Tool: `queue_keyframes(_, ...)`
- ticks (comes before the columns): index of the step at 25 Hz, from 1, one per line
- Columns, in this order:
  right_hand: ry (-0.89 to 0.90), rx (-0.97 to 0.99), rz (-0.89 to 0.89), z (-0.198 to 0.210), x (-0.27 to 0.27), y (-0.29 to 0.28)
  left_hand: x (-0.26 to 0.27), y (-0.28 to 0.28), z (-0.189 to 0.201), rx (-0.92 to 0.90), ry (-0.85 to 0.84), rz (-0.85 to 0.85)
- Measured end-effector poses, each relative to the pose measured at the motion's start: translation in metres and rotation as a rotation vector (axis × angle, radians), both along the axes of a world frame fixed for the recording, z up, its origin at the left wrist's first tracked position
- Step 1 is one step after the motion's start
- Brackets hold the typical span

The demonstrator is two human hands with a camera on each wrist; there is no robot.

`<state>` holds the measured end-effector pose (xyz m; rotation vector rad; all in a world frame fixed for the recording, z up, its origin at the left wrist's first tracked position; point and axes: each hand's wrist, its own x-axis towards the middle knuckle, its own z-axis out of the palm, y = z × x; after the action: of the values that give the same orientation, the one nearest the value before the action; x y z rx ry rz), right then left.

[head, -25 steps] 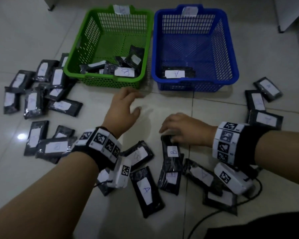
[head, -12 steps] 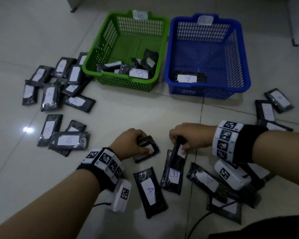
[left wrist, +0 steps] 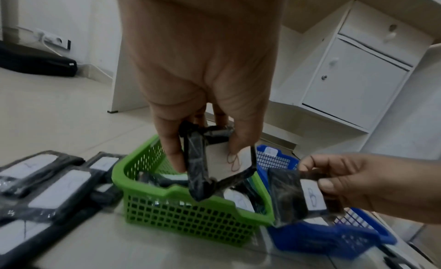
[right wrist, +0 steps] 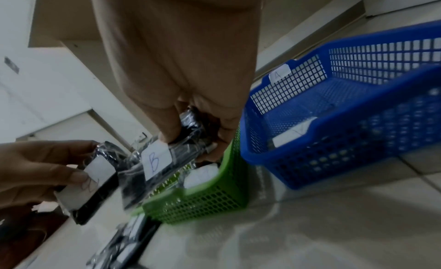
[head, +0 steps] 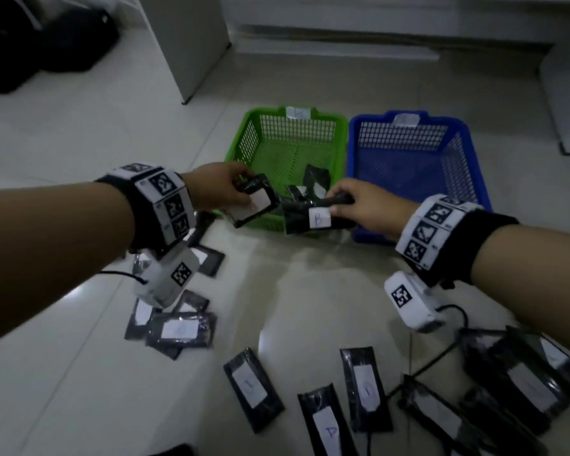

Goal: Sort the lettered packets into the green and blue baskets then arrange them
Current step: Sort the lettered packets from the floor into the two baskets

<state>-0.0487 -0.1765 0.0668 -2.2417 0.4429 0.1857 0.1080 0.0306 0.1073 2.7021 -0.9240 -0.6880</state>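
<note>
My left hand (head: 236,192) pinches a black packet (head: 255,207) with a white B label, tilted over the front-left rim of the green basket (head: 343,136). In the left wrist view, thumb and fingers of my left hand (left wrist: 205,152) clamp that packet (left wrist: 198,171). My right hand (head: 356,205) grips a second packet (head: 310,217), its B label facing up, above the green basket's front-right corner. The right wrist view shows the same packet (right wrist: 155,160) in my right hand (right wrist: 190,139). The blue basket (head: 468,139) stands to the right, with an A packet (right wrist: 293,135) inside.
Several loose black packets lie on the tiled floor: a pile at near left (head: 178,330), some in front (head: 252,388) (head: 366,390), a heap at near right (head: 524,373). A black cable (head: 435,357) crosses them. A white cabinet (head: 185,41) stands behind the baskets.
Both hands have lifted their packets off the floor and carried them forward to the green basket's front rim. The head view has tilted up.
</note>
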Motion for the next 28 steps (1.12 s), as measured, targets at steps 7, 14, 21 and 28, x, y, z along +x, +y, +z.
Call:
queue_keyframes(7, -0.095, 0.006, -0.316, -0.035, 0.059, 0.030, 0.052, 0.009, -0.053, -0.258, 0.045, 0.081)
queue_keyframes(14, -0.166, -0.284, -0.500, -0.076, 0.067, 0.058, 0.074, 0.027, -0.113, -0.389, -0.169, -0.115)
queue_keyframes(21, -0.309, -0.405, -0.455, -0.070, 0.060, 0.092, 0.078, 0.063, -0.127, -0.605, -0.231, -0.066)
queue_keyframes(28, -0.167, -0.055, -0.122, -0.117, 0.080, 0.186, 0.056, 0.176, -0.148, -0.511, -0.216, 0.142)
